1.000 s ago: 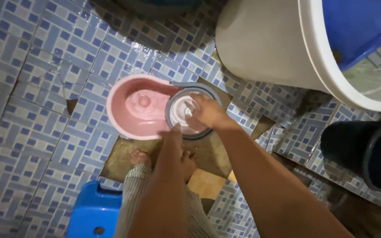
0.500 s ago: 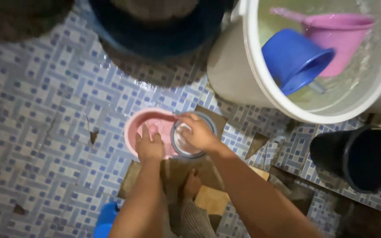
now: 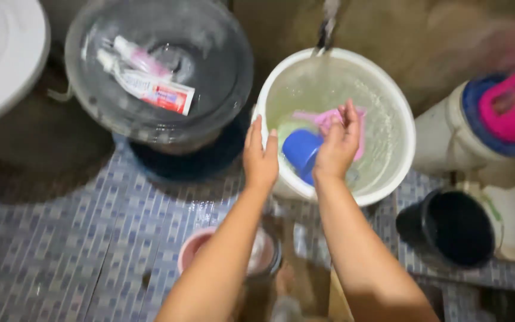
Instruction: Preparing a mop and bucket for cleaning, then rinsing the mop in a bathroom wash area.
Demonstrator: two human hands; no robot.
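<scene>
My left hand (image 3: 260, 156) hovers at the near rim of a big white bucket (image 3: 396, 113) full of water, fingers together and straight, holding nothing. My right hand (image 3: 338, 143) reaches over the water with loosely curled fingers; nothing shows in its grip. Just beneath my right hand float a blue dipper (image 3: 301, 152) and a pink dipper (image 3: 323, 119). A stream of water falls into the bucket at its far rim. Below my arms the pink mop bucket (image 3: 193, 250) sits on the tiled floor, mostly hidden by my left forearm.
A clear lid (image 3: 150, 71) carrying toothpaste tubes (image 3: 150, 83) covers a dark tub at the back left. A white basin edge (image 3: 1, 53) shows at far left. A black bucket (image 3: 454, 229) stands right, with a white container and pink item (image 3: 508, 101) behind.
Both hands have left the pink mop bucket and risen to the white water bucket. The view has tilted up, bringing the lidded tub and the running water into sight.
</scene>
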